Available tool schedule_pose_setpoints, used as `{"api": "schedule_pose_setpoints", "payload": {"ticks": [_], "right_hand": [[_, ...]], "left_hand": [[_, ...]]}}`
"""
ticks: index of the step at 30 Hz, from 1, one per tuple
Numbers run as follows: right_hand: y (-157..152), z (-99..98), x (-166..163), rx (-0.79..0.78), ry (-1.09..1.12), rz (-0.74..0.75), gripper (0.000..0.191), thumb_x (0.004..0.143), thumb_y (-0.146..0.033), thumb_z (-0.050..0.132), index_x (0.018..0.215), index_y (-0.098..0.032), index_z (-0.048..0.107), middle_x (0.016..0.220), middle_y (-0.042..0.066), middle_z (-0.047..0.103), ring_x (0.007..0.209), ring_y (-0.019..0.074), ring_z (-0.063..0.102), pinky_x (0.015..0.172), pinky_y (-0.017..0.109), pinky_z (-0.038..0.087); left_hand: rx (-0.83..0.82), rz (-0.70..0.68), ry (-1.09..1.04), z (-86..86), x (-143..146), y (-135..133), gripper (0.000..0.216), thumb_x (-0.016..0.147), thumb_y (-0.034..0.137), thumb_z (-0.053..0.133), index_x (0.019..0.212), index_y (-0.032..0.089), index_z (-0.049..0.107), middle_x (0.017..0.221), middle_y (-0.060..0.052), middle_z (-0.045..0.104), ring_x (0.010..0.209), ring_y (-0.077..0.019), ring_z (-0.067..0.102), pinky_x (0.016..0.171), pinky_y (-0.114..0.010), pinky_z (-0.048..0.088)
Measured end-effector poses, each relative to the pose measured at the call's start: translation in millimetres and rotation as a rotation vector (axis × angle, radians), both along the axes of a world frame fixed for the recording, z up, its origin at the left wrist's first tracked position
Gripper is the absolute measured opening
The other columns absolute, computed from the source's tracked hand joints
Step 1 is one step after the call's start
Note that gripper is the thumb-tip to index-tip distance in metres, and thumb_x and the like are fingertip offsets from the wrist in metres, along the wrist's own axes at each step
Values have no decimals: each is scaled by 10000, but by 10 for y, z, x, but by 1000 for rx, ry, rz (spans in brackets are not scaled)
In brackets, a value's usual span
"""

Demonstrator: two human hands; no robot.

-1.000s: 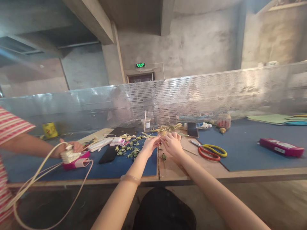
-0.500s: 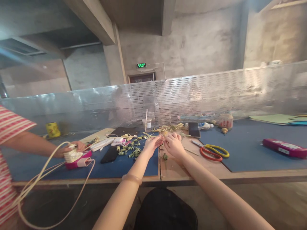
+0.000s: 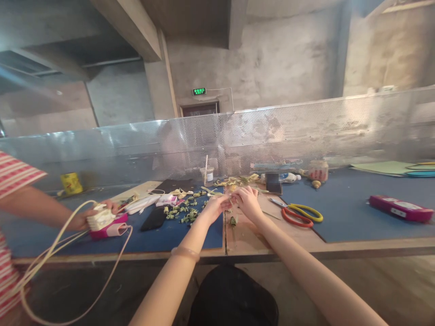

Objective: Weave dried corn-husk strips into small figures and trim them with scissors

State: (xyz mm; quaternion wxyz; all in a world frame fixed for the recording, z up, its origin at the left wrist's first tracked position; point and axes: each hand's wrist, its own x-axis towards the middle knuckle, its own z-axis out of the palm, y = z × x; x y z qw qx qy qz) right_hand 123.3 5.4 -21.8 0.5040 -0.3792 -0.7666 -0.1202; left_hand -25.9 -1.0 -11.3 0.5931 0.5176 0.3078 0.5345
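Note:
My left hand [image 3: 217,206] and my right hand [image 3: 245,202] meet over the bare wooden strip in the middle of the table. Their fingers are bent and pinched together, fingertips nearly touching; whatever small piece lies between them is too small to make out. Just below them rests a small dark green curled piece [image 3: 233,221]. Several similar green curled pieces [image 3: 188,213] are scattered on the blue mat left of my left hand. Pale yellowish strips [image 3: 234,181] lie behind my hands. To the right sit scissors [image 3: 301,214] with one red and one yellow handle loop.
A co-worker's hand [image 3: 108,207] is at a pink power strip [image 3: 118,222], its cable looping past the table edge. A black phone [image 3: 152,219], a cup with a straw [image 3: 208,175], a jar [image 3: 318,171] and a magenta box [image 3: 400,209] stand or lie around. Behind runs a perforated metal screen [image 3: 292,131].
My fingers have shifted slightly against each other, the right ones a bit higher and more bent. The whole view has moved a little. The objects on the table stay put.

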Motion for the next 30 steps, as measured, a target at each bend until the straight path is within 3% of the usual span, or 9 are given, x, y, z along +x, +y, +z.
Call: {"api": "schedule_pose_setpoints", "payload": {"ticks": [12,18,23,26,30], "right_hand": [[-13,21,23,15,9,-137,201,879,-256,395,793,-204,569,818,42,611,847,189,455,764,316,257],[9,25,25,-85,89,75,184,868,-255,395,871,-194,568,885,49,610,882,175,508,767,291,335],[51,-17,-7,-149,99,298,174,857,-238,411,909,-188,570,838,36,612,788,138,546,719,240,395],[69,-36,-4,-147,69,296,170,857,-216,402,860,-186,569,819,37,604,803,139,547,732,238,393],[68,-46,13,-184,-31,168,185,875,-229,373,791,-177,530,776,44,585,754,147,548,671,234,381]], "left_hand": [[-12,-23,47,31,11,-35,144,673,211,657,761,97,657,723,-97,691,689,-145,639,668,-241,473],[11,-10,53,21,6,-24,144,664,207,664,756,97,658,727,-99,685,702,-141,633,654,-223,455],[25,18,35,-4,13,-3,140,677,234,647,729,104,648,699,-78,670,640,-124,611,628,-224,445],[47,36,74,-17,15,1,161,673,255,650,713,100,648,672,-73,662,621,-118,600,620,-218,436],[48,48,106,-28,11,15,165,669,261,647,713,101,647,673,-78,661,655,-130,603,639,-226,429]]}}
